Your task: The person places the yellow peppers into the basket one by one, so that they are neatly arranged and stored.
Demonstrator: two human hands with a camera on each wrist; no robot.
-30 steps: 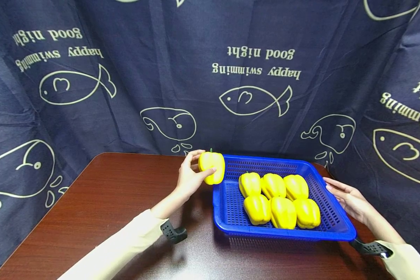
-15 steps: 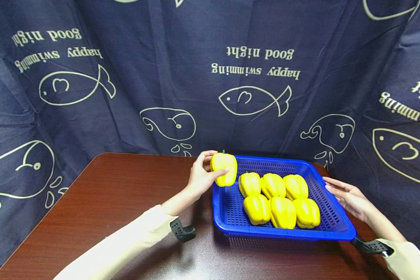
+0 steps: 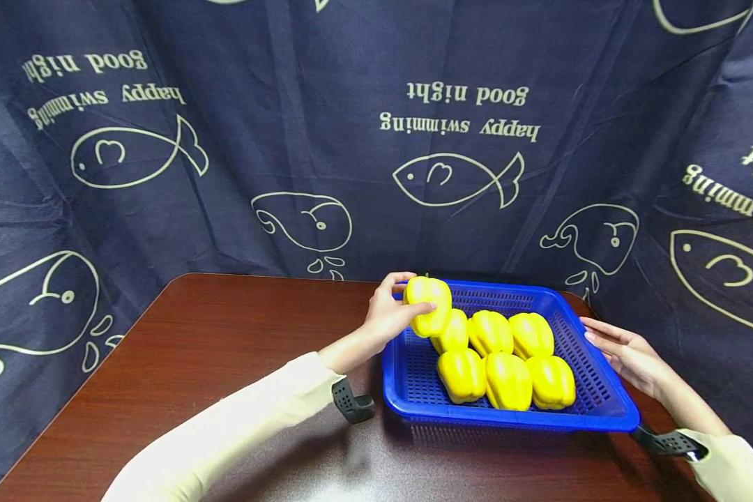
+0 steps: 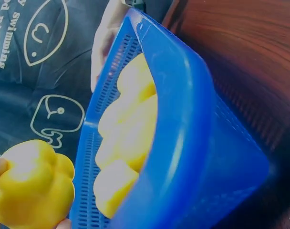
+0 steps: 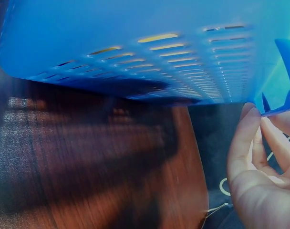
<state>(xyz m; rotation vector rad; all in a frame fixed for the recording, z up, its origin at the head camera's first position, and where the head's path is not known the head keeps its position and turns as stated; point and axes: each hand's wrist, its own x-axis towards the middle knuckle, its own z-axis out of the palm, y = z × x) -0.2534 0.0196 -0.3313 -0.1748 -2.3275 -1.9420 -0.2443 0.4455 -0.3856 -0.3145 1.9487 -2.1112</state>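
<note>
In the head view my left hand point(image 3: 390, 310) grips a yellow bell pepper point(image 3: 429, 307) between thumb and fingers. This pepper is held upright above the left back part of a blue plastic basket point(image 3: 508, 420), partly hiding a pepper behind it. Several more yellow bell peppers point(image 3: 507, 381) lie in two rows inside the basket. At its right side, my right hand point(image 3: 630, 357) holds the rim; in the right wrist view the thumb and fingers point(image 5: 244, 131) pinch the rim's edge. The left wrist view shows the gripped pepper point(image 4: 35, 186) close up, beside the basket wall.
The basket stands on a dark red-brown wooden table point(image 3: 251, 328), toward its right side. A dark blue curtain point(image 3: 326, 139) with fish and whale drawings hangs behind the table and along both sides. Black straps point(image 3: 353, 401) sit on both wrists.
My left hand has carried the bell pepper to the right, from beside the basket's left rim to above the inside of the basket. The right hand and the basket have stayed in place.
</note>
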